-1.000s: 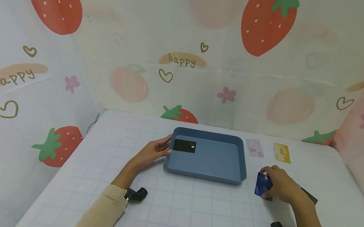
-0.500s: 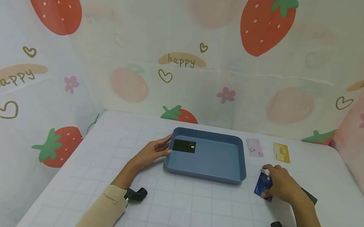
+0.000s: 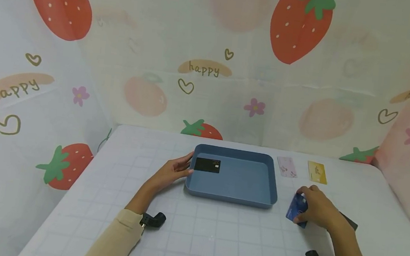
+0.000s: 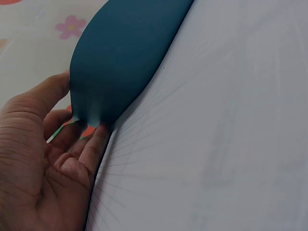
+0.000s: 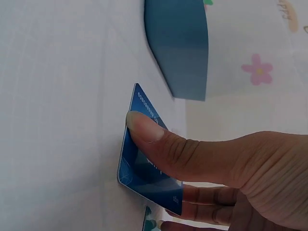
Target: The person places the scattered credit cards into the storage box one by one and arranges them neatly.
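Blue card [image 3: 296,207] — pinched in the right hand [image 3: 317,207].

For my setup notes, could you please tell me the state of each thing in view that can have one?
Blue tray: upright on the table, one card inside.
Black card: flat in the tray, left end.
Blue card: tilted, pinched in the right hand.
Pink card: flat on the table.
Yellow card: flat on the table.
Dark flat item: on the table, partly hidden.
Left hand: touching the tray's left end.
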